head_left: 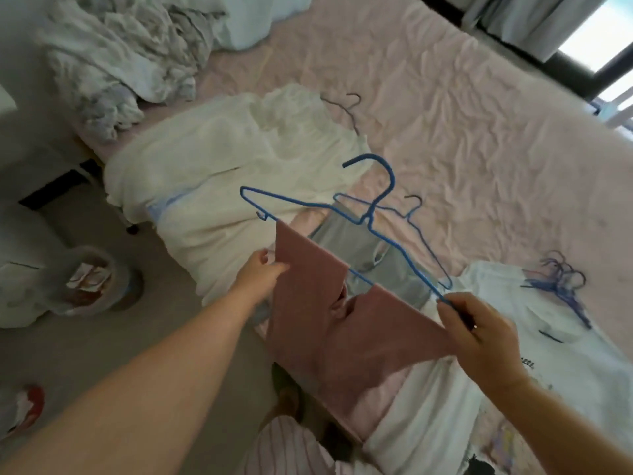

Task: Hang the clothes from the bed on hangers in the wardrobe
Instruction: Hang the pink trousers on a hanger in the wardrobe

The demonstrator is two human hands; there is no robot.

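Pink garment [342,323] draped over blue hanger [373,214] above the bed's [479,138] near edge — right hand [479,330] pinches the hanger's near end, left hand [263,272] grips the cloth's far edge — long axis running between them.

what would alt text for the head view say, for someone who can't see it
Two bare hands hold a blue hanger with a pink garment draped over its bar, above a bed. The left hand grips the garment's edge; the right hand pinches the hanger's end. More clothes and spare hangers lie on the bed.
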